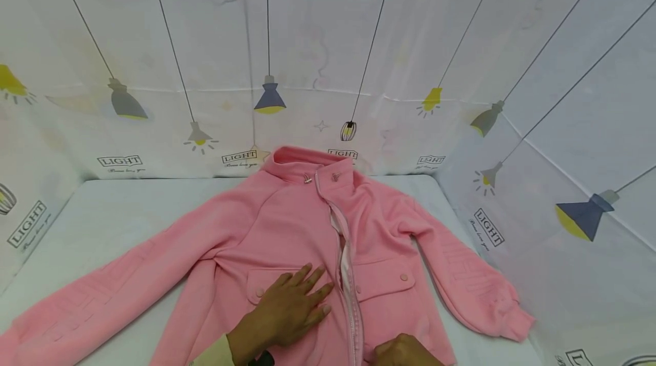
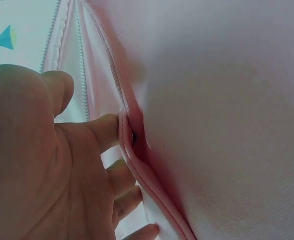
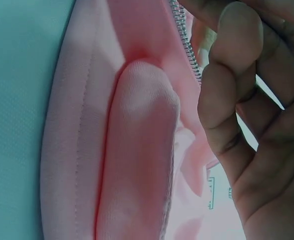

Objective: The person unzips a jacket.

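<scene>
A pink zip-up jacket (image 1: 292, 229) lies front up, its collar away from me and its sleeves spread to both sides. My left hand (image 1: 289, 309) rests on the front with fingers spread, beside the zip (image 1: 353, 320) and over part of a pocket flap. In the left wrist view, the fingers of the left hand (image 2: 77, 165) lie along a stitched pink edge (image 2: 156, 192). Low on the other front panel is my right hand (image 1: 405, 350), fingers curled. In the right wrist view its curled fingers (image 3: 219, 97) overlap the zip edge; I cannot tell whether they pinch cloth.
Under the jacket is a white table (image 1: 128, 198). A white backdrop cloth (image 1: 307, 30) printed with lamps rises behind it and at both sides. The jacket's left-lying sleeve (image 1: 102, 292) runs out of the head view, while the other sleeve (image 1: 476, 280) ends near the table's right edge.
</scene>
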`<state>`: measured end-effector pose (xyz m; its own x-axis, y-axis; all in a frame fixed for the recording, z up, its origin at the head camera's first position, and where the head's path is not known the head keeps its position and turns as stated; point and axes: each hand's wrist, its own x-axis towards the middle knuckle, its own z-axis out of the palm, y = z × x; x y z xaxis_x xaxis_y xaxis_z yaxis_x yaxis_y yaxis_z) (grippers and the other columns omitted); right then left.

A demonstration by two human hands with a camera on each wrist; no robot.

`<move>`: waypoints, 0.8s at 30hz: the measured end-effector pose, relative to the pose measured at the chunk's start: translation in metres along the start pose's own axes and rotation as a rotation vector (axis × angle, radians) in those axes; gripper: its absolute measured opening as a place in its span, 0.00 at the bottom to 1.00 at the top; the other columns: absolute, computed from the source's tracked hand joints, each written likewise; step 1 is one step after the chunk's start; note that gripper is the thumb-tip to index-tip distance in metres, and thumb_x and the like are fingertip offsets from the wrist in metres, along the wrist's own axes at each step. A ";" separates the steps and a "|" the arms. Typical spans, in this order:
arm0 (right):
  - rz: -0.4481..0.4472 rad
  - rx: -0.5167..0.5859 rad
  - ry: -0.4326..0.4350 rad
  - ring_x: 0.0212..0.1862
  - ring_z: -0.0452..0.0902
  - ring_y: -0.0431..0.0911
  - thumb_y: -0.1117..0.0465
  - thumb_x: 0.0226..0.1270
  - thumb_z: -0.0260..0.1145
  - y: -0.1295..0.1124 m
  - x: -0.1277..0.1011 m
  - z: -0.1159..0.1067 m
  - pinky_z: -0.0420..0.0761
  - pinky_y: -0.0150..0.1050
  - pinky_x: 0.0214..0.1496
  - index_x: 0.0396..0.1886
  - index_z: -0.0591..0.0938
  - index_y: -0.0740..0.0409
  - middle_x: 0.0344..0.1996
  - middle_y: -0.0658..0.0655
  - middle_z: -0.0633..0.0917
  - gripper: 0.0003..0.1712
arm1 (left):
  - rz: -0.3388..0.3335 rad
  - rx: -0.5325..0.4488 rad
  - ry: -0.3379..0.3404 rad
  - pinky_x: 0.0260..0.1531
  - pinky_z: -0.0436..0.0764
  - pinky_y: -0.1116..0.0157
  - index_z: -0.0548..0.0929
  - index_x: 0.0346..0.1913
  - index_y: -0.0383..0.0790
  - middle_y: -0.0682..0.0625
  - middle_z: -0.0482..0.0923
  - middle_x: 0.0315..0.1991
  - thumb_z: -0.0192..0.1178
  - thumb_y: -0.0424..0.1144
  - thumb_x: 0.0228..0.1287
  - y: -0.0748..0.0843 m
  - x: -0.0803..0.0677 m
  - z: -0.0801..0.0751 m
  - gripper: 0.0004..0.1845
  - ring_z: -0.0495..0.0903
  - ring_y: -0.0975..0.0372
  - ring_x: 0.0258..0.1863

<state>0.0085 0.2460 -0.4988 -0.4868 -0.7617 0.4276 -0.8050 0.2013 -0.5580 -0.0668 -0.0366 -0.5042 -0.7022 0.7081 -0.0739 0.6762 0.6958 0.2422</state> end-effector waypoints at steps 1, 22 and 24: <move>-0.008 -0.006 -0.003 0.22 0.52 0.20 0.68 0.59 0.71 0.000 0.000 0.001 0.61 0.12 0.22 0.09 0.70 0.50 0.09 0.46 0.69 0.24 | 0.002 -0.003 0.003 0.73 0.72 0.45 0.70 0.80 0.61 0.51 0.60 0.85 0.29 0.65 0.86 -0.001 0.000 0.001 0.33 0.62 0.51 0.84; -0.129 0.034 -0.197 0.24 0.56 0.19 0.70 0.57 0.70 0.001 -0.002 0.005 0.64 0.07 0.32 0.14 0.77 0.51 0.11 0.45 0.74 0.18 | 0.011 -0.025 0.011 0.72 0.73 0.45 0.72 0.80 0.61 0.52 0.62 0.84 0.28 0.66 0.86 0.004 -0.004 0.012 0.33 0.63 0.51 0.83; -0.143 0.046 -0.205 0.24 0.57 0.19 0.69 0.60 0.70 0.001 -0.002 0.005 0.64 0.07 0.32 0.14 0.77 0.50 0.12 0.44 0.74 0.18 | 0.011 -0.027 0.001 0.72 0.73 0.45 0.72 0.80 0.61 0.52 0.62 0.84 0.27 0.66 0.86 0.006 -0.005 0.009 0.34 0.63 0.51 0.83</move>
<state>0.0104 0.2445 -0.5032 -0.2865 -0.8904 0.3536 -0.8422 0.0581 -0.5360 -0.0575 -0.0350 -0.5117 -0.6948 0.7158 -0.0696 0.6780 0.6842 0.2687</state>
